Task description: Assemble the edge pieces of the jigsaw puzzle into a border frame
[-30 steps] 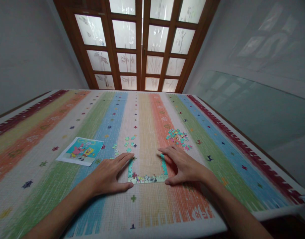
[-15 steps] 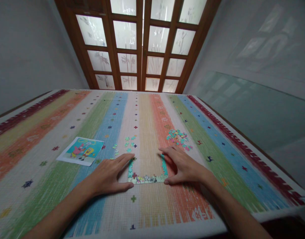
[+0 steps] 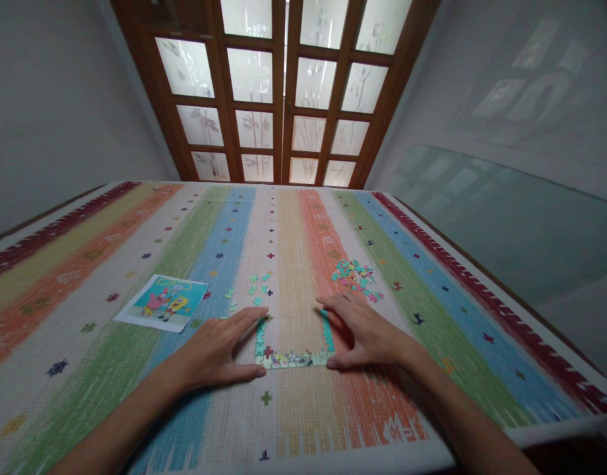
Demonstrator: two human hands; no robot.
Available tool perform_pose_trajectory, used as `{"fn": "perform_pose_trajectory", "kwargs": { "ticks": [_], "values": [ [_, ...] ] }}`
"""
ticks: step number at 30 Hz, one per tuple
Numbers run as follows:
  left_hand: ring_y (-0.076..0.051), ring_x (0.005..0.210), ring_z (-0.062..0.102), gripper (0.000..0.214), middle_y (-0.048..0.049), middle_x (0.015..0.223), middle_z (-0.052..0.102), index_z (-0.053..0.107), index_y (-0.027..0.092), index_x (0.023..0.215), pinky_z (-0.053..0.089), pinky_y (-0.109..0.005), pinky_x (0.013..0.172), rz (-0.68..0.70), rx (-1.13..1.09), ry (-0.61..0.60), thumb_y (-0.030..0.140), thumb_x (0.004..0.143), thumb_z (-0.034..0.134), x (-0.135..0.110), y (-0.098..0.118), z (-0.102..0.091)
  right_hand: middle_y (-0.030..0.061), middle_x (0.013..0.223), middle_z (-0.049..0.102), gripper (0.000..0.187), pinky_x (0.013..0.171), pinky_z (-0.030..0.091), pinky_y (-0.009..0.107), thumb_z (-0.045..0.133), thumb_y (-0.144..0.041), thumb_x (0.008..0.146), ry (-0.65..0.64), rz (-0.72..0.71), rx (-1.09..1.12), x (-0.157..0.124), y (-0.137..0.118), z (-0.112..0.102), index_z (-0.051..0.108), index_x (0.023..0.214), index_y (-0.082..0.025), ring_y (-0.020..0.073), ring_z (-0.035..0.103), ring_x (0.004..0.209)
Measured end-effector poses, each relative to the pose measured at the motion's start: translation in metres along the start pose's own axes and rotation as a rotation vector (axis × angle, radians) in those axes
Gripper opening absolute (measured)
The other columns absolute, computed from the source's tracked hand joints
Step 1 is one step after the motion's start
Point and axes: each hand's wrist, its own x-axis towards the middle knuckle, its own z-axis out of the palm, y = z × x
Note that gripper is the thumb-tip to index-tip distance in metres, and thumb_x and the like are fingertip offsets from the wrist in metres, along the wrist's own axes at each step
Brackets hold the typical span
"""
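A partly joined puzzle frame [image 3: 291,358], U-shaped with a bottom edge and two teal sides, lies on the striped tablecloth [image 3: 135,264]. My left hand [image 3: 212,353] lies flat against the frame's left side, fingers stretched out and thumb at the bottom corner. My right hand [image 3: 365,336] rests spread against the right side, with its thumb at the other corner. Neither hand holds a piece. A pile of loose puzzle pieces [image 3: 355,275] sits just beyond my right hand. A few scattered teal pieces [image 3: 256,287] lie beyond my left hand.
A cartoon reference picture [image 3: 161,303] lies on the cloth to the left. Wooden doors with frosted glass panes [image 3: 284,92] stand behind the table. The table's right edge runs along a pale wall with a glass panel [image 3: 506,218].
Both hands stay pressed on the frame's sides. The view has tipped slightly, so everything sits a little lower in the picture.
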Motion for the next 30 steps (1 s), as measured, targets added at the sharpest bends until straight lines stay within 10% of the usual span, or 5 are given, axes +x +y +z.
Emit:
{"fn": "perform_pose_trajectory", "kwargs": {
  "ticks": [5,11,30],
  "values": [
    [-0.036,0.124,0.065,0.077,-0.016,0.15,0.057,0.038,0.024,0.155,0.055,-0.049,0.1,-0.033,-0.009,0.056,0.059,0.091,0.065,0.002,-0.003,-0.005,0.0164,0.142,0.057,0.094,0.109,0.044,0.057,0.088,-0.055,0.073,0.001,-0.015,-0.01,0.002,0.001,0.0,0.047,0.151,-0.023,0.0387,0.052,0.129],
    [-0.036,0.122,0.066,0.066,-0.0145,0.149,0.059,0.041,0.024,0.153,0.055,-0.053,0.099,-0.099,0.075,0.169,0.043,0.092,0.058,-0.001,-0.019,-0.016,0.014,0.131,0.065,0.039,0.106,0.047,0.052,0.049,-0.035,0.107,0.061,0.0,-0.028,0.006,0.002,0.005,0.051,0.144,-0.024,0.0318,0.059,0.12],
    [-0.03,0.107,0.07,0.053,-0.0115,0.14,0.064,0.049,0.023,0.146,0.058,-0.043,0.085,-0.154,0.231,0.116,0.021,0.094,0.041,-0.002,-0.036,-0.017,0.0133,0.122,0.069,0.028,0.097,0.05,0.05,0.043,-0.037,0.108,0.092,-0.001,-0.077,0.007,-0.002,0.007,0.056,0.13,-0.025,0.032,0.064,0.109]
  ]
}}
